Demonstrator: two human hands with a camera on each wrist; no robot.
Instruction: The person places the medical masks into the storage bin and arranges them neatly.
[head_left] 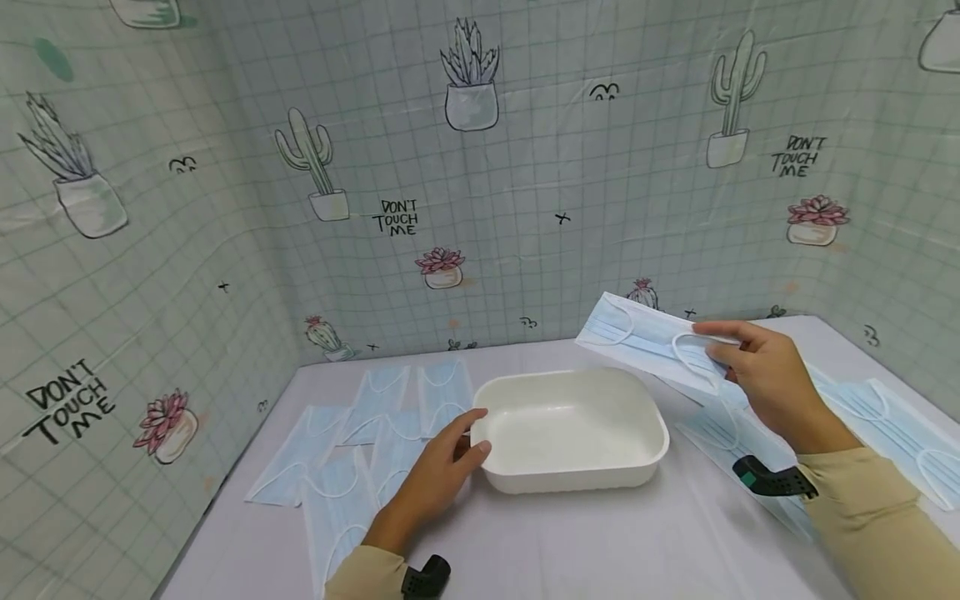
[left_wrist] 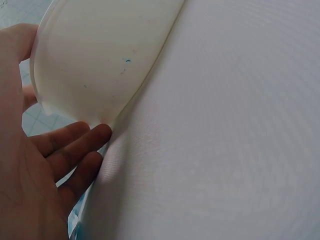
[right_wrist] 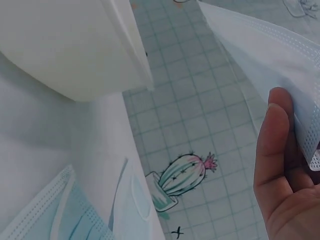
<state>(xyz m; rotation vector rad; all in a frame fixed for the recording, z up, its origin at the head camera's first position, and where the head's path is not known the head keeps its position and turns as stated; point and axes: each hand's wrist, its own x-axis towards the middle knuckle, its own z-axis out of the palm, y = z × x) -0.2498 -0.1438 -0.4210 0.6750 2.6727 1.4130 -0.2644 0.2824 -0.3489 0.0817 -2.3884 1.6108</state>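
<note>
Held mask w/ ref. to tray, both hands engaged. The held mask (head_left: pixel 637 333) lies to the L of the R hand (head_left: pixel 772 379), which has it by the R end, thumb and fingers closed in a pinch; the other end is free and points L and away from the person. Long axis runs obliquely, free end higher in the head view, approx. above the rear R corner of the tray (head_left: pixel 570 482); R wrist view shows mask and tray apart, backdrop (right_wrist: pixel 190 115) visible betw. them. Whether the free end overhangs the rim can't be told. The tray's long axis runs L–R; the L hand (head_left: pixel 442 467) holds its L end, thumb and index at the rim, other fingers loosely bent by the outer wall. The R hand is nearer the mask, the L hand nearer the tray. Edges: raised rim all round; R masks (head_left: pixel 757 442) spread below and beyond the R hand, close to the tray's R end; L masks (head_left: pixel 337 483) just beside the L hand. Room for moving: in front, over the white table (head_left: pixel 555 542), and above the rim; behind, a narrow strip, then backdrop.
</note>
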